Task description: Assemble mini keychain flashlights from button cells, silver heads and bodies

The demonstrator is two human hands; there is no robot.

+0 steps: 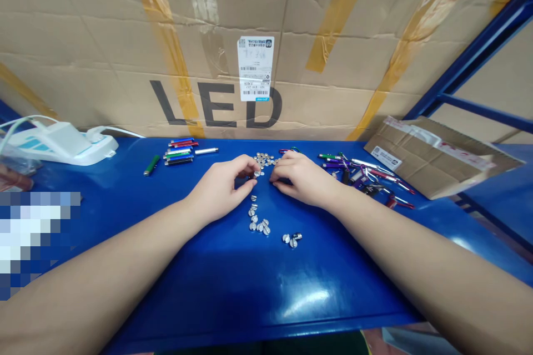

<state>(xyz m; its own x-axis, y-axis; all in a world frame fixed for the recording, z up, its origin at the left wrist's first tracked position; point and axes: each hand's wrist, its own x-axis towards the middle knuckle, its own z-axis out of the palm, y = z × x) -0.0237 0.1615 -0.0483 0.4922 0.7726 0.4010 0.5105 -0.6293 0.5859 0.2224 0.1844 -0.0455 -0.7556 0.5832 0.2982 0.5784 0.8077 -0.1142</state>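
A cluster of small round silver button cells (264, 158) lies on the blue table between my two hands. My left hand (229, 182) curves in from the left, thumb and fingers bent around a button cell (257, 173) at the cluster's near edge. From the right, my right hand (297, 176) reaches the cluster's other side with its fingers curled inward; whatever is under its fingertips is hidden. Nearer to me lie several slotted silver screw caps (260, 226), some tipped on their sides. A smaller group of the same caps (292, 239) sits to their right.
Slim coloured metal tubes (180, 151) lie at the back left, with a green one (151, 165) apart. A pile of pen-like tubes with clips (366, 173) is at right, beside an open cardboard box (428, 155). A white power strip (66, 143) stands far left. A large carton (216, 55) walls the back.
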